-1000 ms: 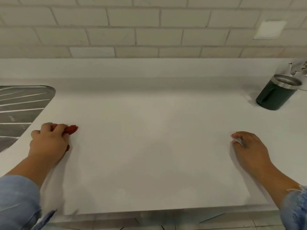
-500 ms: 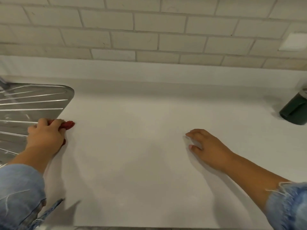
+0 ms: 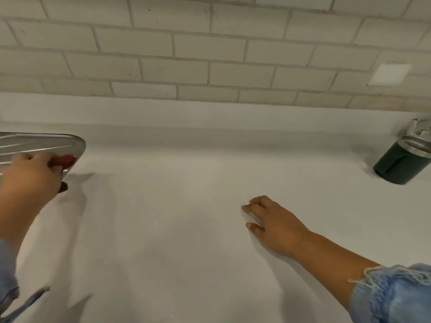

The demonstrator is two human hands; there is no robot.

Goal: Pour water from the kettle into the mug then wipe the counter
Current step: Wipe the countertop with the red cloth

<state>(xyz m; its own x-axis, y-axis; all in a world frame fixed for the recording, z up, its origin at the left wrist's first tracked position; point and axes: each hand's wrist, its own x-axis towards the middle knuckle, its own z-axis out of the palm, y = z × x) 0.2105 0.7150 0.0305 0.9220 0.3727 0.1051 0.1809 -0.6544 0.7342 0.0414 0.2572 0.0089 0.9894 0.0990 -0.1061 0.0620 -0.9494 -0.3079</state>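
My left hand [image 3: 30, 176] grips a red cloth [image 3: 64, 160] at the far left, over the corner of the steel drainboard [image 3: 42, 143]; most of the cloth is hidden under the fingers. A dark green mug [image 3: 401, 162] with a steel rim stands on the white counter [image 3: 186, 229] at the far right. Behind the mug, a shiny metal piece [image 3: 419, 127] shows at the frame edge; I cannot tell whether it is the kettle. My right hand [image 3: 272, 223] rests fingertips-down on the middle of the counter, holding nothing.
A white brick-tile wall [image 3: 210, 54] rises behind a low white backsplash. A white wall plate [image 3: 389, 74] sits on the tiles at the right. The ribbed drainboard takes up the left edge of the counter.
My left hand has carried the red cloth left and away, from the counter onto the drainboard corner. My right hand shifted left toward the counter's middle. The view tilted up.
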